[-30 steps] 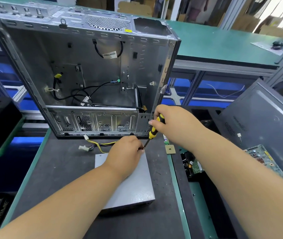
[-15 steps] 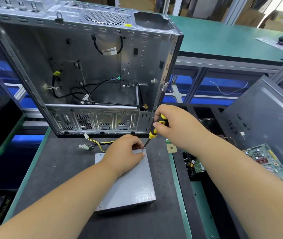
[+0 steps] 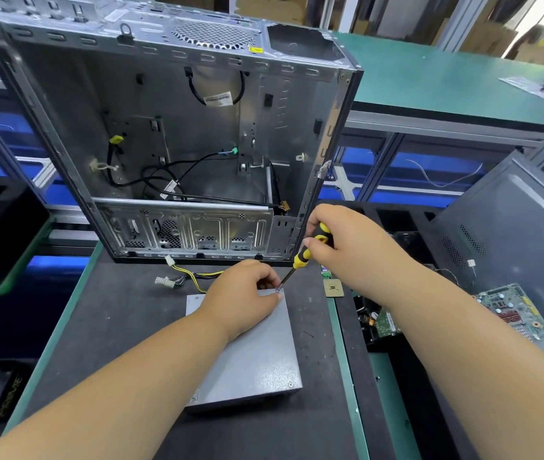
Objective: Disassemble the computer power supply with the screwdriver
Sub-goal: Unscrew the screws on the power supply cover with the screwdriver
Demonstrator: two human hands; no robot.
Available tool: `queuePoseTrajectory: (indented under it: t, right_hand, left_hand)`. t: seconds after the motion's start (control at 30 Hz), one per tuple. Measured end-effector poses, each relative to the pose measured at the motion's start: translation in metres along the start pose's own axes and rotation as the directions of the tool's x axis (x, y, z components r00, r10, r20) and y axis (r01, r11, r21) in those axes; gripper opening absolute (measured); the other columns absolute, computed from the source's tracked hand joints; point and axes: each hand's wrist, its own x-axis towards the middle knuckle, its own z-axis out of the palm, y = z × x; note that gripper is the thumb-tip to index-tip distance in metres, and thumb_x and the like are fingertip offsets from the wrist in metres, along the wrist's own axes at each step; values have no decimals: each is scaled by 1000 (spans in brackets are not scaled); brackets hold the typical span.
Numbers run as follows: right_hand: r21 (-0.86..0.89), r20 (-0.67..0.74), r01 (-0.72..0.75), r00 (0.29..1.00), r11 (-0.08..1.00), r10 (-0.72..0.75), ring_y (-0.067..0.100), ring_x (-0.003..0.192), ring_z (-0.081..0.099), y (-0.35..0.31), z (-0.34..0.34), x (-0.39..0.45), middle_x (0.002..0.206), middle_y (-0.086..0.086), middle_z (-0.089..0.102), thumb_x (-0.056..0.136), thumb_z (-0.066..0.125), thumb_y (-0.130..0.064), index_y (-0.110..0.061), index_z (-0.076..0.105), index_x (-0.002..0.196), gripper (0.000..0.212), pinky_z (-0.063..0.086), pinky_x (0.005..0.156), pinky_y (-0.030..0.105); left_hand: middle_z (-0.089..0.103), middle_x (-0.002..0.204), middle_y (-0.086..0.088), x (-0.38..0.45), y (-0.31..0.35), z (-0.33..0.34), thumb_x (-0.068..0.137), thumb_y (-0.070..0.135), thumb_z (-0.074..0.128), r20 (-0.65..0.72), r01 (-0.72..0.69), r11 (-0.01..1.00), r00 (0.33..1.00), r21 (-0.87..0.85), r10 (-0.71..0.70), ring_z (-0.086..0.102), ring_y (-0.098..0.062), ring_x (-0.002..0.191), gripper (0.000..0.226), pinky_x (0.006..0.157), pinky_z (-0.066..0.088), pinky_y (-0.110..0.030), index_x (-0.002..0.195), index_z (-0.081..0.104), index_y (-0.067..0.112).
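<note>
Because the power supply (image 3: 250, 356) is a stiff steel box that probably carries real weight, expect it to sit steady on the dark surface (image 3: 114, 327) — take it by its edges if you must shift it, not by the yellow-and-black wires (image 3: 194, 277) trailing off its far side. It lies flat near you, a plain grey lid with small screws at the corners, just in front of the gutted computer case (image 3: 171, 134). Your left hand (image 3: 240, 300) rests on the far end, fingers pinched at the far right corner screw. Your right hand (image 3: 347, 250) grips the screwdriver (image 3: 310, 247) — tip on that screw.
</note>
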Motion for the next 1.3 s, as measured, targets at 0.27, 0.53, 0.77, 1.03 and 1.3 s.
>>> queuePoseTrajectory:
  t: [0.27, 0.53, 0.77, 1.03, 1.3]
  right_hand:
    - [21, 13, -10, 1000, 1000, 10, 5, 75, 51, 0, -3, -4, 91, -11, 55, 96, 59, -29, -29, 52, 94, 6, 36, 61, 24]
    - [-48, 144, 250, 960, 967, -241, 14, 91, 46, -20, -8, 0, 96, -4, 49, 87, 59, -9, -20, 58, 98, 16, 42, 80, 30]
    - [-296, 90, 179, 983, 938, -160, 17, 72, 49, -16, -7, 10, 76, -5, 53, 99, 46, -50, -20, 54, 92, 32, 36, 58, 33]
    - [-50, 150, 120, 982, 992, -111, 4, 85, 50, -12, -4, 9, 101, -14, 52, 95, 56, -22, -29, 53, 102, 11, 33, 65, 13]
    - [-416, 133, 134, 987, 900, -86, 20, 74, 51, -13, -11, 17, 78, -5, 52, 100, 40, -53, -22, 48, 90, 34, 30, 55, 33]
  left_hand:
    - [60, 87, 14, 0, -1, 1, 78, 26, 74, -1, 13, 1000, 1000, -10, -13, 56, 1, 85, 9, 80, 51, -26, 82, 68, 31]
    - [59, 87, 12, 1, -1, 1, 79, 24, 74, 7, 7, 1000, 1000, -8, -7, 56, 0, 84, 18, 78, 48, -22, 77, 61, 37]
    - [58, 86, 14, 1, -1, 1, 80, 27, 73, 16, -6, 1000, 1000, 28, 6, 55, 0, 84, 15, 76, 47, -22, 80, 61, 36]
    - [59, 85, 13, 0, -1, 1, 80, 23, 73, -6, -21, 1000, 1000, 0, 21, 54, 0, 86, 10, 76, 45, -18, 83, 66, 29]
    - [59, 86, 13, 0, -1, -1, 81, 23, 72, 4, -35, 999, 999, -2, 35, 55, 0, 87, 9, 78, 47, -24, 84, 66, 29]
